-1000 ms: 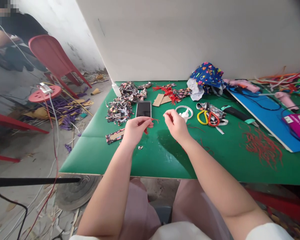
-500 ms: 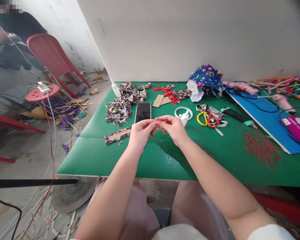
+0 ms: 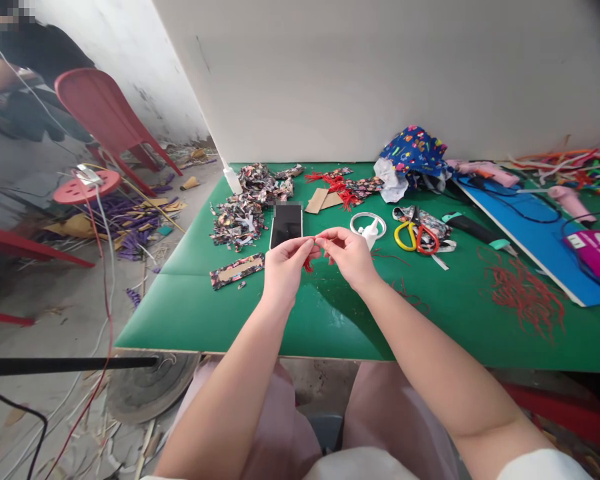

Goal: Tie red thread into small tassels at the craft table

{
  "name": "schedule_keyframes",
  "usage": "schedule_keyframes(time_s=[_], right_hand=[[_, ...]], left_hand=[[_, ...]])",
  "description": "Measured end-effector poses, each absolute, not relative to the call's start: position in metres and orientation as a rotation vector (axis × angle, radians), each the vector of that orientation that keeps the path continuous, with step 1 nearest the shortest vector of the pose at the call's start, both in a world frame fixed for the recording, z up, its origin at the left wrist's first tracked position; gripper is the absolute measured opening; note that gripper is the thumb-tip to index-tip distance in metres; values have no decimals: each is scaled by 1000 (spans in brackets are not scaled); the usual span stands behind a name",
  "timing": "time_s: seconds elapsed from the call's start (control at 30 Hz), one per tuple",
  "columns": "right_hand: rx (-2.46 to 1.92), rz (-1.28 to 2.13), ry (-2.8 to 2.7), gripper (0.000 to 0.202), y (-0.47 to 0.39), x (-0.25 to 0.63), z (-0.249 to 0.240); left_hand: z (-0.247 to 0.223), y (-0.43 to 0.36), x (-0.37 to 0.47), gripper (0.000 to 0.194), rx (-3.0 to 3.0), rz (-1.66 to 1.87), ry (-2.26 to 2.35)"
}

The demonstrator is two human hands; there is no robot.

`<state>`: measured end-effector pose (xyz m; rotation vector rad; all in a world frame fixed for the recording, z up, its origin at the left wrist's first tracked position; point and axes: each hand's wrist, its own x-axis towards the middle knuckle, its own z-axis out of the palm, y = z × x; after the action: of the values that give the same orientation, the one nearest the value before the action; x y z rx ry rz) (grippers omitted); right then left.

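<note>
Pinching a short red cord [image 3: 309, 265] between them, the left hand [image 3: 286, 268] and right hand [image 3: 351, 254] meet fingertip to fingertip just above the green bench [image 3: 325, 313]. A phone [image 3: 287, 225] lies just behind the left hand; yellow scissors [image 3: 413, 236] and a white bottle [image 3: 369, 231] sit near the right.

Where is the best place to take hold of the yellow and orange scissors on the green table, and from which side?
Probably by the handle loops. The scissors lie flat on the green table, right of the right hand. Their yellow and orange loops point toward the person, while the blades rest on patterned fabric scraps. Coming from above on the near side lets fingers slip into the loops, away from the blades.
</note>
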<state>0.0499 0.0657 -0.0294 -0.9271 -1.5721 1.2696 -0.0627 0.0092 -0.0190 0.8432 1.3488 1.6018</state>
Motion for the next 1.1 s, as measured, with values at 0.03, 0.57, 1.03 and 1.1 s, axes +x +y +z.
schedule_keyframes(time_s=[0.03, 0.57, 1.03, 1.1], right_hand=[[-930, 1274, -1567, 21, 66, 50, -30], [-904, 1312, -1504, 20, 66, 50, -31], [-873, 1309, -1582, 17, 65, 50, -32], [-866, 1302, -1590, 17, 65, 50, -33]], left_hand=[[-19, 9, -62, 24, 837, 1610, 1344], [-22, 10, -62, 23, 864, 1616, 1389], [-20, 10, -60, 24, 605, 1635, 1170], [-19, 10, -59, 23, 572, 1640, 1144]])
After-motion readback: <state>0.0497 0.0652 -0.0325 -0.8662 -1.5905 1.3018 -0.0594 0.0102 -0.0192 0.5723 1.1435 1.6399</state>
